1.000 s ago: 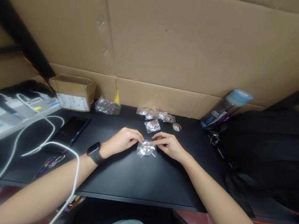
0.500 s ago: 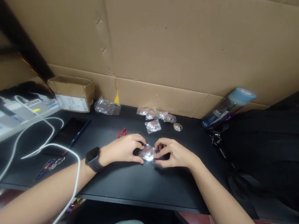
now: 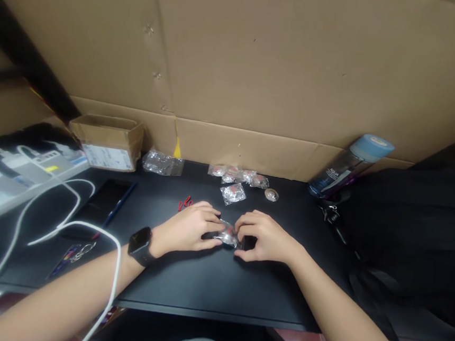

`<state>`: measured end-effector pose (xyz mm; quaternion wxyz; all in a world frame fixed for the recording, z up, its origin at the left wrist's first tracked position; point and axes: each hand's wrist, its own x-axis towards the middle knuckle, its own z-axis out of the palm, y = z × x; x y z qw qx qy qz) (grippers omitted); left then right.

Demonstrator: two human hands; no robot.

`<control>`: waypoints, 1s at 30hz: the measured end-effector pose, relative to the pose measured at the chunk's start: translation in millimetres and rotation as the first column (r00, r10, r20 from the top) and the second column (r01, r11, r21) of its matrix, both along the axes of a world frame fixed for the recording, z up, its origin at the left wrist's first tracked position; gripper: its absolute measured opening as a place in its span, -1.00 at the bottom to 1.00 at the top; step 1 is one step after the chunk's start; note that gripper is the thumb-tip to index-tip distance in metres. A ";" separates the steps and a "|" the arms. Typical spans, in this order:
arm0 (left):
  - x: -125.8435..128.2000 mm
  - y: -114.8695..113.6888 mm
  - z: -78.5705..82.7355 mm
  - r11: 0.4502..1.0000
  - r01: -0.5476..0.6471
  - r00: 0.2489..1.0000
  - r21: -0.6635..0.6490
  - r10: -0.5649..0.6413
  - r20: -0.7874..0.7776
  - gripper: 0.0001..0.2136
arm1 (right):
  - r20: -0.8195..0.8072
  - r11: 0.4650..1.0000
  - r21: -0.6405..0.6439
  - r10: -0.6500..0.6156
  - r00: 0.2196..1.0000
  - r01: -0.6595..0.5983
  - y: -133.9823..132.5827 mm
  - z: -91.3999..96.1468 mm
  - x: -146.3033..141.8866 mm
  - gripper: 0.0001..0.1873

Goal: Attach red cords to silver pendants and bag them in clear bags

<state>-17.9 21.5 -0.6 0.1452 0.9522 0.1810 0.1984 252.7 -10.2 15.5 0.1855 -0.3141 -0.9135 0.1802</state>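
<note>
A clear packet (image 3: 227,235) with a shiny round piece and a bit of red in it lay just below the centre of the frame, over the black tabletop (image 3: 217,291). The left hand (image 3: 194,227) pinched its left side between thumb and fingers. The right hand (image 3: 266,238) curled its fingers at the packet's right edge; the blur there made it hard to tell whether they gripped it. Red loops (image 3: 186,203) lay just beyond the left hand. Above the hands, near the middle of the frame, sat a single wrapped packet (image 3: 233,193), a bare round disc (image 3: 272,195) to its right and a cluster of packets (image 3: 246,176) behind. A cardboard box (image 3: 110,147) stood at centre left, a blue-capped bottle (image 3: 347,169) leaned at centre right.
</note>
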 end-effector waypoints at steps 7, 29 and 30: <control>2.6 -1.1 -3.9 0.991 -0.096 0.988 -0.089 0.106 0.115 -0.75 | -0.114 0.997 0.031 -0.060 0.992 0.064 1.5 -3.1 2.9 -0.89; 5.7 0.4 -4.9 0.910 -0.205 0.892 -0.360 0.325 0.314 -0.88 | -0.251 0.952 -0.158 -0.295 0.922 0.262 9.4 -8.4 -2.8 -0.89; 5.5 0.7 -3.1 0.898 -0.211 0.888 -0.385 0.341 0.309 -0.89 | -0.249 0.950 -0.162 -0.302 0.920 0.268 8.9 -7.6 -3.4 -0.91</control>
